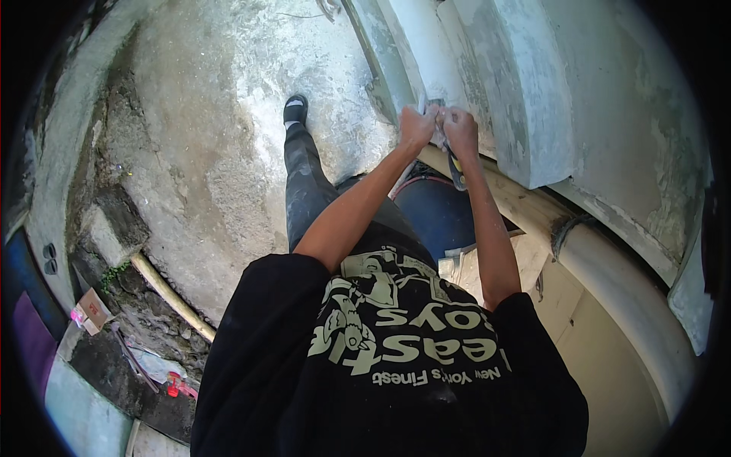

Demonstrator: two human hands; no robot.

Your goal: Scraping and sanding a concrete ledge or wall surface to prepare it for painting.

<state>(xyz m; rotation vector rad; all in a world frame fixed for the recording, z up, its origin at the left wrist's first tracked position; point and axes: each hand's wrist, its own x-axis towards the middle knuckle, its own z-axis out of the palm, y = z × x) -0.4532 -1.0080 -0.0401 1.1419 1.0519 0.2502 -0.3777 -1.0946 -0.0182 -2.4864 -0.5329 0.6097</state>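
Note:
Near the top centre, my left hand (pixel 417 127) and my right hand (pixel 460 130) are close together, with fingers curled around small, whitish, dusty material between them. What exactly each hand holds cannot be made out. A tool with a yellow and black handle (pixel 457 170) hangs below my right hand, beside the wrist. Behind the hands stand pale, weathered panels (pixel 440 63). Just below them runs a bamboo pole (pixel 514 191). A dark blue container (pixel 434 211) with a reddish rim lies under my forearms.
My sandalled foot (pixel 296 109) rests on a rough concrete floor (pixel 200 114). A concrete block (pixel 114 225), a wooden pole (pixel 171 297), a small cardboard box (pixel 94 311) and red plastic items (pixel 174 384) lie at the left. A binding wraps the thick pole (pixel 617 274) at the right.

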